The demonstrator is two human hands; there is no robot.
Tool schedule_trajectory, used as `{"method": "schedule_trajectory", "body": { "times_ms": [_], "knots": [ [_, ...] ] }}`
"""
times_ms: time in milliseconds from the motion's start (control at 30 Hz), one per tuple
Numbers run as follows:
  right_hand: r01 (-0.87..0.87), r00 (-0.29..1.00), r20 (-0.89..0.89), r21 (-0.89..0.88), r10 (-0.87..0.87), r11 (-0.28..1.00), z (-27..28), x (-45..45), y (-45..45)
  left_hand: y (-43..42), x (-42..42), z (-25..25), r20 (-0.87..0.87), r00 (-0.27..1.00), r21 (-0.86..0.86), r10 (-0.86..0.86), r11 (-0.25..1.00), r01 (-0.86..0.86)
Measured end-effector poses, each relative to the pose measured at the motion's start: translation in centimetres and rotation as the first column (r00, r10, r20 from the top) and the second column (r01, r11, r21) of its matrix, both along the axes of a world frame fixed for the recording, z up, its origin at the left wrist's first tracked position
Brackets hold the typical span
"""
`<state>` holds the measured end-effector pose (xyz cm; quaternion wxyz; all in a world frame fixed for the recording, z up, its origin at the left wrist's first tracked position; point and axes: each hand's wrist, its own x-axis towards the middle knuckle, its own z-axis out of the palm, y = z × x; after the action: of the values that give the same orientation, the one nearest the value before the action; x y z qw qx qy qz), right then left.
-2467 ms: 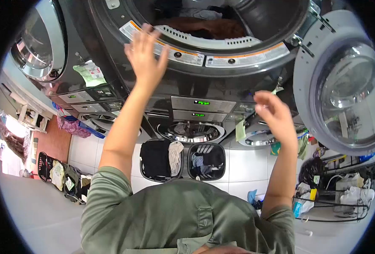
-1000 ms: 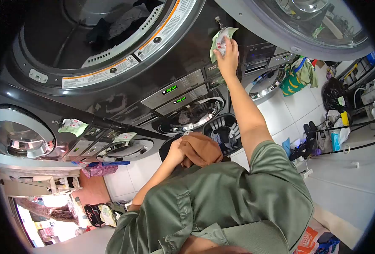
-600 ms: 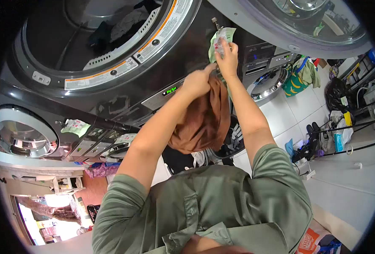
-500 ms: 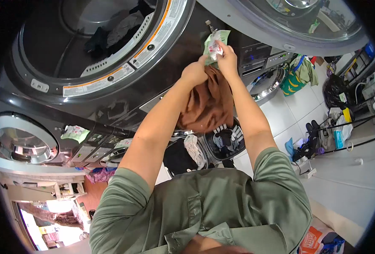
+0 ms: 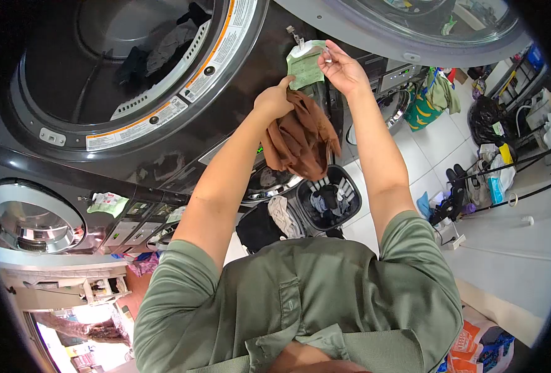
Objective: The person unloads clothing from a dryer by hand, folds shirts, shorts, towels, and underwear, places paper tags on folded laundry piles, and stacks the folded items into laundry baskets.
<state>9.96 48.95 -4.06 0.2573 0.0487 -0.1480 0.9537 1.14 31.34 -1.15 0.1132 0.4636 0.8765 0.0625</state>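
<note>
A glossy dryer [image 5: 244, 90] rose at eleven, white tiles [image 5: 425, 146] at three; my left fingers [image 5: 285, 83] gripped rumpled brown cloth [image 5: 300, 133], my right fingers [image 5: 334, 48] curled by green paper [image 5: 303, 71], grip unclear.

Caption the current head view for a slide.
Left hand gripping brown cloth, right hand at green paper slip, beside open dryer.

Holds up a plain brown cloth [image 5: 301, 133] in front of the open machine [image 5: 232, 112], toward its right side. Bunches at the top, then drops in soft, loose folds, spreading wider toward an uneven lower edge. Shows also a light green paper slip [image 5: 305, 69] against the open machine, on the same side but higher up. Hangs creased, with a curled white piece [image 5: 305, 48] across its top; bears faint marks too small to read.
</note>
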Motion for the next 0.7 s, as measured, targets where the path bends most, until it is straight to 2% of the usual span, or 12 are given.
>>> {"method": "schedule_trajectory", "body": {
  "times_ms": [167,400,500,567,600,633,667,700],
  "knots": [
    [0.083,0.988,0.137,-0.067,-0.073,0.994,-0.3,0.8,-1.0,-1.4,0.5,-1.0,0.027,1.0,0.082,0.005,0.997,-0.008],
    [0.082,0.986,0.153,-0.056,-0.073,0.995,-0.7,1.4,-1.4,-3.8,3.1,-0.5,0.098,0.994,0.124,-0.047,0.992,0.034],
    [0.094,0.98,0.181,-0.064,-0.081,0.993,-0.2,1.9,-2.2,-4.7,4.3,-0.6,0.055,0.994,0.197,-0.091,0.977,0.079],
    [0.12,0.971,0.219,-0.09,-0.098,0.989,1.0,3.1,-4.5,-5.6,5.1,-0.2,0.069,0.997,0.333,-0.032,0.943,0.007],
    [0.214,0.883,0.384,0.183,-0.27,0.96,1.7,4.5,-7.0,-6.0,5.2,0.0,0.111,0.993,0.403,-0.05,0.915,0.001],
    [0.233,0.746,0.482,0.456,-0.459,0.859,1.9,5.8,-9.5,-6.4,5.4,0.2,0.156,0.985,0.471,-0.068,0.882,-0.013],
    [0.103,0.842,0.31,0.71,-0.441,0.697,0.6,6.3,-11.8,-7.0,5.6,1.4,0.178,0.982,0.505,-0.058,0.862,-0.04],
    [0.016,0.8,0.088,0.986,-0.593,0.168,1.0,8.6,-14.5,-7.9,5.3,2.0,0.292,0.949,0.578,-0.114,0.812,-0.08]
  ]
}}
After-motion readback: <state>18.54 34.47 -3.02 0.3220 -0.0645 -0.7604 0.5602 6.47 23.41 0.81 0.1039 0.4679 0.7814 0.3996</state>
